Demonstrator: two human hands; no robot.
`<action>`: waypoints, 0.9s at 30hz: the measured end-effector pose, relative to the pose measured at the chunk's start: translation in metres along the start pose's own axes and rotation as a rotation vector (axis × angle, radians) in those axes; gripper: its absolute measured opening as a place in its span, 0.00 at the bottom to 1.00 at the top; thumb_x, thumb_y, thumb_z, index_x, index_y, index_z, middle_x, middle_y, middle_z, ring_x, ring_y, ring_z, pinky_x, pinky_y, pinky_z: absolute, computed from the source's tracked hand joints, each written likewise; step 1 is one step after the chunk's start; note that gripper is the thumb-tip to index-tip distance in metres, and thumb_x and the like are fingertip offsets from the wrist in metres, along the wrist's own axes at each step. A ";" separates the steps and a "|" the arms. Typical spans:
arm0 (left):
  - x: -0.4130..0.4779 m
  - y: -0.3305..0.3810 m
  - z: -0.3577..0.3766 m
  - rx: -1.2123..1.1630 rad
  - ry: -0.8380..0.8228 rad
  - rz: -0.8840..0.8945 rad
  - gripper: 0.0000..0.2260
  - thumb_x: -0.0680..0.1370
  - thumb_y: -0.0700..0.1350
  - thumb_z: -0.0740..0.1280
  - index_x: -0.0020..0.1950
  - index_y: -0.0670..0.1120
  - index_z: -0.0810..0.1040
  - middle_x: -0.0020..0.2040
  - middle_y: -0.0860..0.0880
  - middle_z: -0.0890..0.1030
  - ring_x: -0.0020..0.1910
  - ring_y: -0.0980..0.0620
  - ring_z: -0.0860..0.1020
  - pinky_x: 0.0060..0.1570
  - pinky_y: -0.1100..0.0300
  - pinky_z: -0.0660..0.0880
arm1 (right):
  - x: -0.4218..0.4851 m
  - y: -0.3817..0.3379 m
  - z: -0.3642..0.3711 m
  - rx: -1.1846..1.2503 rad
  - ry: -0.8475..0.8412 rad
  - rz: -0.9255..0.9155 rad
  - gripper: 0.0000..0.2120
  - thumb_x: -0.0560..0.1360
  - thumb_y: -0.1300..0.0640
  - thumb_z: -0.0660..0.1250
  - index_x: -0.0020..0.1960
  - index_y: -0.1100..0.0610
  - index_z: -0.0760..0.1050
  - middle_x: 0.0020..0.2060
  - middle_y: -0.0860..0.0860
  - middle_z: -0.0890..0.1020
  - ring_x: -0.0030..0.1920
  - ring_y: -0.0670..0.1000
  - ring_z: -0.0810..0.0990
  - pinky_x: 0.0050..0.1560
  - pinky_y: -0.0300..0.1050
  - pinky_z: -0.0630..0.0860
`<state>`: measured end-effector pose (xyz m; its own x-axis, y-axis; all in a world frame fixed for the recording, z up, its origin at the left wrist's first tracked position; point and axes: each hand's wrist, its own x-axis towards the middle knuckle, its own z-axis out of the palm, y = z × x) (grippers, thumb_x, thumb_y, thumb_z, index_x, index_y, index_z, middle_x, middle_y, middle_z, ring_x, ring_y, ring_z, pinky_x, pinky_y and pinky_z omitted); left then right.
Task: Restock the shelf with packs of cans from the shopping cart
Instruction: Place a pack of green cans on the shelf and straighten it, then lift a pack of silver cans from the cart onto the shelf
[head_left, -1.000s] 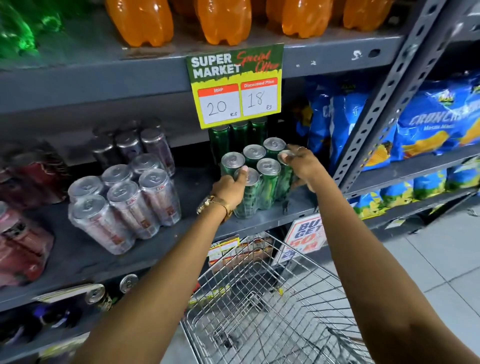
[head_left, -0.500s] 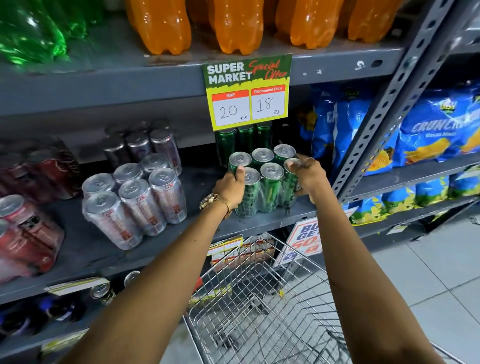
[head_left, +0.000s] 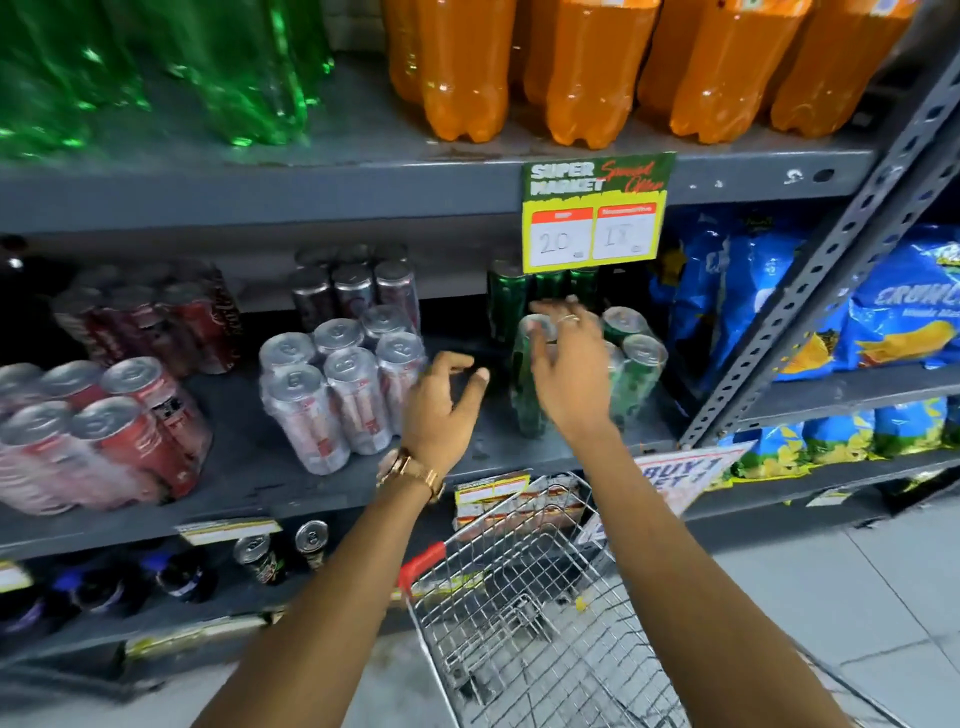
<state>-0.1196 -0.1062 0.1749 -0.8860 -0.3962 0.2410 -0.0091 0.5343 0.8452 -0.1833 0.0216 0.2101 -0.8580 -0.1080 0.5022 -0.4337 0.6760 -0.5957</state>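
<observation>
A shrink-wrapped pack of green cans stands on the grey middle shelf, under the yellow price sign. My left hand hovers just left of the pack, fingers curled apart, holding nothing. My right hand is in front of the pack with fingers spread, not gripping it. A pack of silver cans stands to the left, and red can packs further left. The wire shopping cart sits below my arms, with no packs visible in it.
Orange bottles and green bottles fill the top shelf. Blue snack bags hang right of the slanted shelf post. More green cans stand behind the pack. Loose cans sit on the lower shelf.
Both hands have let go of the green can pack, which now stands on the shelf. The left hand moved away to the left; the view shifted left and closer.
</observation>
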 end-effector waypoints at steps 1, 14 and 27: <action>-0.006 -0.006 -0.019 0.078 0.114 0.058 0.18 0.75 0.55 0.62 0.56 0.44 0.77 0.52 0.45 0.82 0.51 0.45 0.80 0.52 0.53 0.76 | -0.001 -0.014 0.015 0.063 -0.063 -0.033 0.15 0.78 0.55 0.59 0.60 0.61 0.77 0.61 0.62 0.78 0.65 0.60 0.74 0.64 0.49 0.70; 0.010 -0.065 -0.128 -0.118 0.147 -0.539 0.22 0.80 0.53 0.59 0.67 0.38 0.70 0.66 0.38 0.75 0.65 0.39 0.73 0.60 0.54 0.70 | 0.007 -0.081 0.126 0.324 -0.512 0.409 0.18 0.74 0.49 0.64 0.58 0.60 0.75 0.53 0.61 0.81 0.52 0.58 0.80 0.47 0.45 0.70; 0.017 -0.081 -0.138 -0.144 0.128 -0.497 0.19 0.79 0.55 0.60 0.59 0.43 0.79 0.54 0.42 0.81 0.58 0.41 0.78 0.54 0.56 0.71 | -0.027 -0.082 0.101 0.425 -0.408 0.538 0.25 0.75 0.45 0.64 0.67 0.57 0.70 0.60 0.60 0.79 0.56 0.61 0.80 0.58 0.60 0.78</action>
<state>-0.0701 -0.2592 0.1765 -0.7276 -0.6679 -0.1564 -0.3414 0.1548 0.9271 -0.1518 -0.1046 0.1825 -0.9768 -0.1600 -0.1422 0.0710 0.3847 -0.9203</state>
